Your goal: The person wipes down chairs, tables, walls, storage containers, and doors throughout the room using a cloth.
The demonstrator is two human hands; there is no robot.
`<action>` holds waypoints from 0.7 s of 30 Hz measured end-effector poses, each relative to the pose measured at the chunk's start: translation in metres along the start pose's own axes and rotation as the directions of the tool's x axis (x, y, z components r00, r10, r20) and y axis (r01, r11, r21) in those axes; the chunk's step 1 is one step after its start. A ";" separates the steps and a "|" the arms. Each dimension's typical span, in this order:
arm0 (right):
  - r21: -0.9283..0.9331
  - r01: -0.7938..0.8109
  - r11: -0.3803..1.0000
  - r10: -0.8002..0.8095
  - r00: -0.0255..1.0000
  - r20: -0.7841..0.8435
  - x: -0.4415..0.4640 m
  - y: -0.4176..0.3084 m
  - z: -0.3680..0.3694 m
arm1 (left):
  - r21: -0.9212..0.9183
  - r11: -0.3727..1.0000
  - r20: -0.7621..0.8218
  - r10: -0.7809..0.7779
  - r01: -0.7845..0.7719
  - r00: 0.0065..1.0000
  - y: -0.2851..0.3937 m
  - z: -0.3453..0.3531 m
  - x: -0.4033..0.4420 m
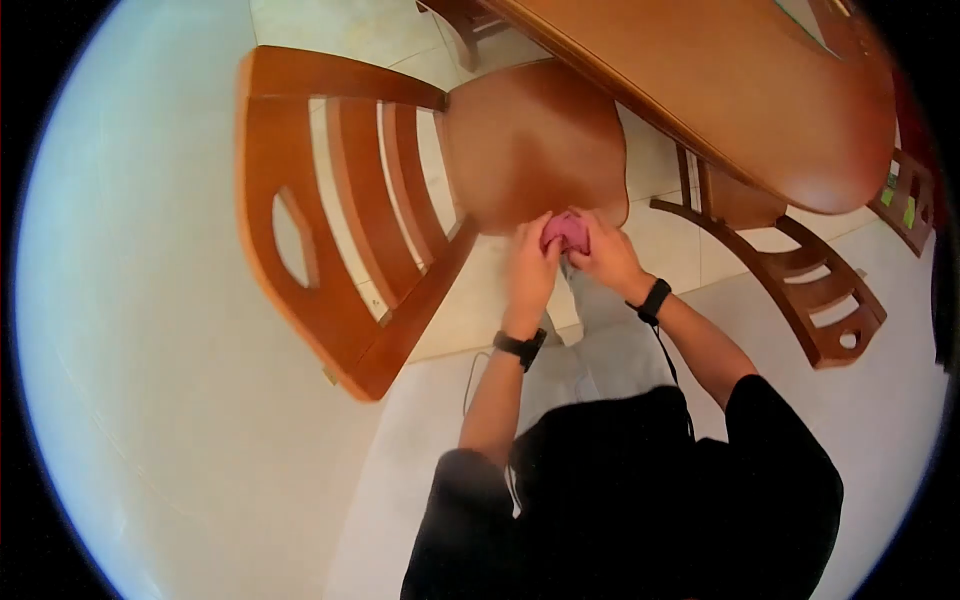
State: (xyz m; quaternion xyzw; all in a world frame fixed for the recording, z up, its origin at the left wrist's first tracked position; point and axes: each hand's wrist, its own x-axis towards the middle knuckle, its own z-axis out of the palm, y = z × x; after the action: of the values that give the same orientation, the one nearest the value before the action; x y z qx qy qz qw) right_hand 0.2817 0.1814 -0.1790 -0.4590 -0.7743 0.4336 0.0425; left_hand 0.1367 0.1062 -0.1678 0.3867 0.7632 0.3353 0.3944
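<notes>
Tiled floor [485, 300], wooden chair [285, 130] at left. Left hand [536, 250] and right hand [608, 252] curled closed around bunched pink cloth [568, 230], by seat's [540, 130] near edge. Step looks like two-handed handling; next move probably needs even grip.

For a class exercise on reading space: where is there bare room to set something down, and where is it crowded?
Bare: the chair seat, between its slatted backrest and the wooden tabletop; also that tabletop, inward from its rounded end. Crowded: the seat's near edge in view, where the left hand and right hand hold a pink bundle.
</notes>
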 end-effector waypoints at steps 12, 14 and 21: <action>-0.253 0.033 0.967 0.023 0.976 0.214 0.084 0.165 0.117 | 0.166 0.956 -0.068 -0.234 0.243 0.970 -0.154 0.136 0.075; -0.181 0.128 0.975 -0.082 0.967 0.242 0.081 0.163 0.146 | 0.164 0.923 -0.054 -0.345 0.349 0.937 -0.185 0.124 0.062; -0.193 0.228 0.954 -0.194 0.965 0.179 0.132 0.130 0.173 | -0.027 0.975 -0.402 -0.213 0.221 0.891 -0.194 0.096 0.099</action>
State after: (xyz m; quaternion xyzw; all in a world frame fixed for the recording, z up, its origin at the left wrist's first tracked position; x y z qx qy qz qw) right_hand 0.2129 0.1970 -0.4228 -0.3397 -0.8617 0.3764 -0.0221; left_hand 0.1176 0.1187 -0.4049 0.2257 0.8695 0.3539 0.2603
